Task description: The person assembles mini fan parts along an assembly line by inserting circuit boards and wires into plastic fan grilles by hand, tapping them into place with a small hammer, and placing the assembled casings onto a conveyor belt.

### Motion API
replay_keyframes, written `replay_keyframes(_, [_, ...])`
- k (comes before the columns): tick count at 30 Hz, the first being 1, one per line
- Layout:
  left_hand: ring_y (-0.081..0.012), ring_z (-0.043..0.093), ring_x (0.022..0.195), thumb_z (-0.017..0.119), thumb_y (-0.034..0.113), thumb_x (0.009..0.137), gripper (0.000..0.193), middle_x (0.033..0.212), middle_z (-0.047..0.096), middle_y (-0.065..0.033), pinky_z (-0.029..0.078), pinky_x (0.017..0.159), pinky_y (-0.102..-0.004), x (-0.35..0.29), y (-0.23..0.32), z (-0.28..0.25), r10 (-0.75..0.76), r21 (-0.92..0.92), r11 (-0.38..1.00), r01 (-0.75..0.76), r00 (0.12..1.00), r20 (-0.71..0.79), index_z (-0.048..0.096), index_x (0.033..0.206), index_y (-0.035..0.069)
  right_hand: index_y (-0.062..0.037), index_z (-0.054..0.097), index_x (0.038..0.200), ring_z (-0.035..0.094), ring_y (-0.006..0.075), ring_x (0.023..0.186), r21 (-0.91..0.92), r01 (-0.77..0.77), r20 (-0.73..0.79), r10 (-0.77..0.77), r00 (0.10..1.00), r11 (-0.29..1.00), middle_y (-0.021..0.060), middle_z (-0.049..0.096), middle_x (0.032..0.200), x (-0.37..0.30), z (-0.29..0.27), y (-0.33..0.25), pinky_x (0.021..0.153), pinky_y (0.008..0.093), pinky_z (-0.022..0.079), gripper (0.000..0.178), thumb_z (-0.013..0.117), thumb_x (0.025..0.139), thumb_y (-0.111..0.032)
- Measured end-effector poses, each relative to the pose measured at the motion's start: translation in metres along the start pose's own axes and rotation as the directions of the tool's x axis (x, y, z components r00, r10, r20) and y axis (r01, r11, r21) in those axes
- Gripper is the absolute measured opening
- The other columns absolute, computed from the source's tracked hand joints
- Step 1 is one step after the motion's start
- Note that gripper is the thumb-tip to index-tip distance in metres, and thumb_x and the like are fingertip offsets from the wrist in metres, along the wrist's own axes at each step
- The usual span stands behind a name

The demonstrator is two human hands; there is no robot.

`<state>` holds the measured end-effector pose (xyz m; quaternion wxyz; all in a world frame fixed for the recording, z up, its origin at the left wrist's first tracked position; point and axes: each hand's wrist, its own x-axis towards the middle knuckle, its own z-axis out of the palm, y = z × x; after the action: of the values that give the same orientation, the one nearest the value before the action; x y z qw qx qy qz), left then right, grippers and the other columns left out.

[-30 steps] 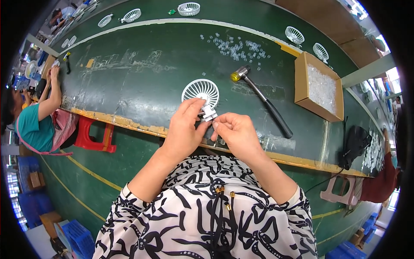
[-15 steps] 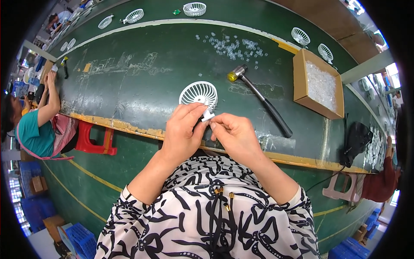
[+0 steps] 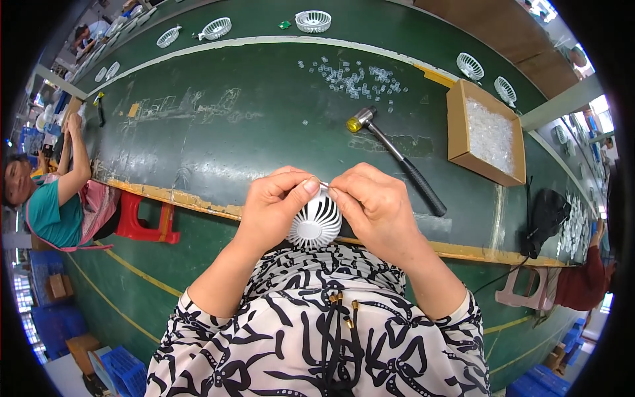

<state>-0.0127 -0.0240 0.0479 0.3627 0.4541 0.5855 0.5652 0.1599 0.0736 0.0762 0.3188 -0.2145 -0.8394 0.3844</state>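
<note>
A round white plastic fan cover (image 3: 316,226) with slotted ribs hangs between my hands, its domed side toward my body at the table's front edge. My left hand (image 3: 276,206) is closed, thumb and fingers gripping the cover by its upper end. My right hand (image 3: 377,206) is closed too, its thumb and forefinger pinched together beside the left thumb at that same end. Whatever the right fingertips hold is too small and hidden to name. Beyond the hands lies a hammer (image 3: 399,161) with a yellow face and black grip.
Small clear plastic pieces (image 3: 357,81) lie scattered at the back. A cardboard box (image 3: 489,132) of clear pieces stands at right, near a black bag (image 3: 549,221). More white fan covers (image 3: 313,22) line the far strip. A co-worker (image 3: 56,198) sits at left by a red stool (image 3: 147,218).
The fan cover has flipped from pointing away over the table to hanging toward my body, stem end now up. Both hands turned with it and stay together. The co-worker's head has turned.
</note>
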Motion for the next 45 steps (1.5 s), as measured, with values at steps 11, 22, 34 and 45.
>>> replay_keyframes(11, [-0.0076,0.062,0.066,0.065,0.015,0.097,0.02,0.08,0.071,-0.0033,0.05,0.059,-0.0232,0.012,-0.01,0.005,-0.389,-0.44,0.787,0.432,0.902,0.19,0.073,0.092,-0.002,0.0028,0.069,0.088,0.064,0.0251,0.069,-0.036,-0.032,0.074,0.034,0.997,0.999,0.0127,0.065,0.079,0.001,-0.005,0.017,0.059,0.0339,0.049,0.004,0.068,0.084,0.001])
replay_keyframes(22, [-0.0099,0.056,0.055,0.072,0.021,0.091,0.027,0.065,0.064,-0.0043,0.043,0.05,-0.0298,0.094,-0.035,0.01,-0.407,0.274,0.886,0.373,0.91,0.078,0.066,0.076,0.0,-0.0007,0.066,0.095,0.062,0.0326,0.095,-0.665,-0.194,-0.108,0.164,0.981,0.721,0.0129,0.062,0.098,0.007,-0.034,0.08,0.078,0.044,0.052,0.018,0.071,0.085,-0.015])
replay_keyframes(34, [-0.0393,0.046,0.123,0.089,0.034,0.067,0.099,0.131,0.052,-0.0221,0.034,0.106,-0.0492,0.017,-0.039,0.016,0.233,0.758,0.636,-0.143,0.972,-0.012,0.037,0.141,-0.007,0.0,0.053,0.105,0.062,0.0384,0.078,-0.282,-0.089,-0.077,0.07,0.995,0.955,0.0182,0.058,0.095,-0.004,-0.035,0.035,0.065,0.0461,0.051,0.022,0.065,0.087,-0.001])
replay_keyframes(45, [-0.0388,0.046,0.122,0.089,0.031,0.068,0.103,0.128,0.053,-0.0209,0.033,0.105,-0.0494,0.014,-0.044,0.017,0.238,0.75,0.651,-0.117,0.97,-0.055,0.031,0.144,-0.008,0.0052,0.056,0.128,0.062,0.0177,0.069,-0.384,0.061,-0.275,-0.177,0.945,0.921,0.0132,0.068,0.094,-0.002,-0.039,-0.004,0.064,0.028,0.052,0.032,0.059,0.097,-0.003])
